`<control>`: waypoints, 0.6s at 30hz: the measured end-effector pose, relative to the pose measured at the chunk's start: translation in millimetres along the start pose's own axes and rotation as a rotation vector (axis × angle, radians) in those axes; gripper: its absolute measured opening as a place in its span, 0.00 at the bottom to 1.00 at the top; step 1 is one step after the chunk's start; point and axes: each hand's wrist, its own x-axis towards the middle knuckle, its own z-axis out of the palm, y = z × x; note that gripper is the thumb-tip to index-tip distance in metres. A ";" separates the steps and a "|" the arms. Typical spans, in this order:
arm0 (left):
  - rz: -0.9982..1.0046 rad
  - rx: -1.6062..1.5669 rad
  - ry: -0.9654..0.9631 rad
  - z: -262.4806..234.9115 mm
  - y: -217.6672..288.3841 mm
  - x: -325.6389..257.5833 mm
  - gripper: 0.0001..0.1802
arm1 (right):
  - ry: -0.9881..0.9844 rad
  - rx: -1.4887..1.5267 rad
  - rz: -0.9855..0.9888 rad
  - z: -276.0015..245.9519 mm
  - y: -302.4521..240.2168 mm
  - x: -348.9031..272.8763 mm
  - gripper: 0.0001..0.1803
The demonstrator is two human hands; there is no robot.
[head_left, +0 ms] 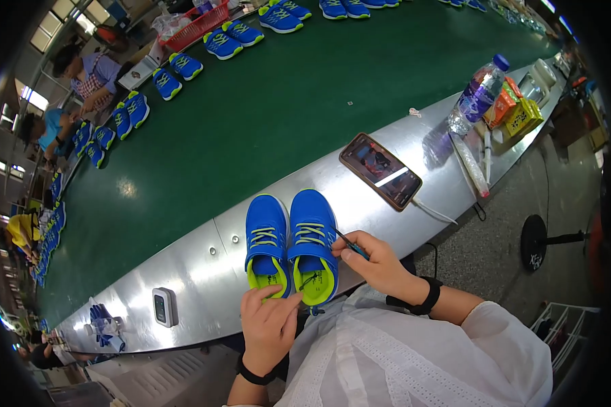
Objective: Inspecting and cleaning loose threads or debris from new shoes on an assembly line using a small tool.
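Side by side on the metal ledge stand two blue children's shoes, the left shoe (265,220) and the right shoe (312,214), with lime linings and laces and their toes pointing away from me. My left hand (268,329) is at their heels, fingers stretched out and apart, the fingertips touching the lime heel collars. My right hand (380,264) is beside the right shoe, closed on a slim dark pointed tool (352,245) with a blue-green part. Its tip points toward the shoe's side; the fingers hide the rest, so its exact kind is unclear.
A phone (381,169) with a white cable lies right of the shoes. Farther right stand a water bottle (478,95) and snack packets (512,112). A small white device (163,307) sits left. Blue shoes line the far side of the green belt (271,122), with other people beyond.
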 end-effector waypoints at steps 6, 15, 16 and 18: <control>-0.021 0.021 -0.136 -3.8 17.7 11.7 0.17 | 0.004 -0.029 -0.002 -0.3 2.4 -0.8 0.12; 0.014 0.054 0.142 -7.0 17.5 -3.9 0.12 | 0.008 -0.057 -0.023 -1.7 5.8 -2.2 0.12; 0.015 0.053 0.140 -12.1 20.5 -6.0 0.12 | 0.010 -0.056 -0.023 -2.1 6.6 -2.1 0.12; -0.021 -0.012 -0.061 -28.4 28.7 -8.4 0.10 | 0.020 -0.050 -0.019 -2.7 8.0 -2.3 0.12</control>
